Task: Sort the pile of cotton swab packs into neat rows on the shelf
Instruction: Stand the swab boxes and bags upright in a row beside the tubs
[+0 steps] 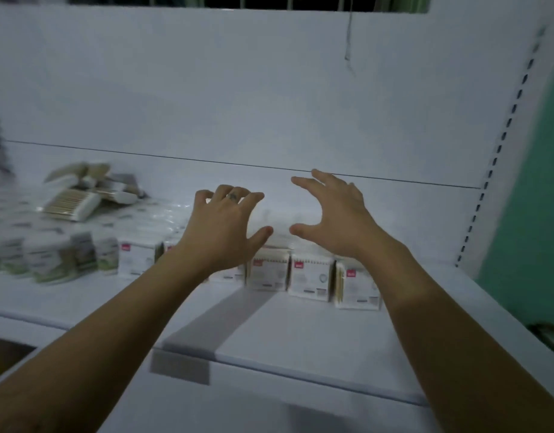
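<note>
Both hands spread over the row, holding nothing

Middle of the frame: left hand [225, 226] with fingers bent and splayed, right hand [335, 220] wide open beside it, thumbs nearly meeting. Both are right over the tidy row of cotton swab packs [306, 279], which stand upright side by side with red-tagged labels facing forward. Honestly can't tell if the palms are touching the tops or just hovering. Left of the row are some blurry green-labelled packs [50, 257]. Behind those, in the upper left, the loose pile of swab packs [79, 195] lies jumbled on top of more wrapped stock. All of it is on the white shelf [316, 339], which has a grey strip [219, 323] running to its front edge. A slotted upright [500, 145] is at far right.
</note>
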Available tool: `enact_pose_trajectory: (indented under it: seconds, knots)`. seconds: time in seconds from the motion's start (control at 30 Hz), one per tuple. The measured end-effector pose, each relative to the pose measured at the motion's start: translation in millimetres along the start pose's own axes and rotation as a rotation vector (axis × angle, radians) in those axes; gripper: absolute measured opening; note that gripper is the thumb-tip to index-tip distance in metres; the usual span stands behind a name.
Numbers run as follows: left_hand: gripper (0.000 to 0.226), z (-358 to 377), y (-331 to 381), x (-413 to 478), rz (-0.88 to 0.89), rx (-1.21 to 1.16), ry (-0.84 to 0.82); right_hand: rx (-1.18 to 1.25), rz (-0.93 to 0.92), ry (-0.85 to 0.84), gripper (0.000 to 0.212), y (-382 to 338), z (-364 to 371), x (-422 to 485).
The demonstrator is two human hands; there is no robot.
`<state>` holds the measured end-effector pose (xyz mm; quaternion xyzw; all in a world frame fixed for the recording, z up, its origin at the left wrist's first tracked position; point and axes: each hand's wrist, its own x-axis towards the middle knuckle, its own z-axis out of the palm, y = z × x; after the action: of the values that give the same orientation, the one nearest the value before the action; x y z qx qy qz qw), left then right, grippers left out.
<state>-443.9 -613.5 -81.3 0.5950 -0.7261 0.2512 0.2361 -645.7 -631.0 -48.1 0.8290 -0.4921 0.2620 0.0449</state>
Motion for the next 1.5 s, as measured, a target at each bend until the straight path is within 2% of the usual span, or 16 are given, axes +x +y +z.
enact_pose_trajectory:
  seconds: [0.43,0.67,0.8,0.93,1.0,1.1,1.17,1.23,1.33,1.4,1.5]
  knots:
    - [0.052,-17,-235,-42,-0.368,0.046,-0.068,-0.030,-0.204,-0.209,0.071,-194,113,127]
    - [0.054,-5,-332,-46,-0.517,-0.007,-0.245,-0.021,-0.256,-0.248,0.059,-285,165,181]
    - [0.050,10,-353,-42,-0.505,-0.130,-0.320,0.084,-0.213,-0.280,0.062,-301,181,198]
    - [0.050,7,-357,-43,-0.473,-0.257,-0.279,0.205,-0.162,-0.267,0.066,-302,186,200]
    - [0.051,-2,-360,-41,-0.473,-0.327,-0.247,0.308,-0.127,-0.212,0.053,-299,182,203]
    - [0.059,-10,-366,-34,-0.450,-0.372,-0.210,0.481,-0.042,-0.123,0.021,-292,171,208]
    - [0.067,-11,-370,-28,-0.425,-0.528,-0.186,0.595,0.013,-0.091,0.018,-287,165,212]
    - [0.051,-7,-373,-23,-0.371,-0.655,-0.183,0.622,0.033,-0.087,0.015,-282,163,212]
    - [0.020,2,-370,-17,-0.357,-0.717,-0.104,0.606,0.028,-0.114,0.013,-274,164,209]
    - [0.021,5,-364,-11,-0.366,-0.765,-0.067,0.590,0.030,-0.088,0.020,-268,163,208]
    - [0.030,4,-351,-1,-0.368,-0.809,-0.043,0.590,0.042,0.013,0.016,-260,154,207]
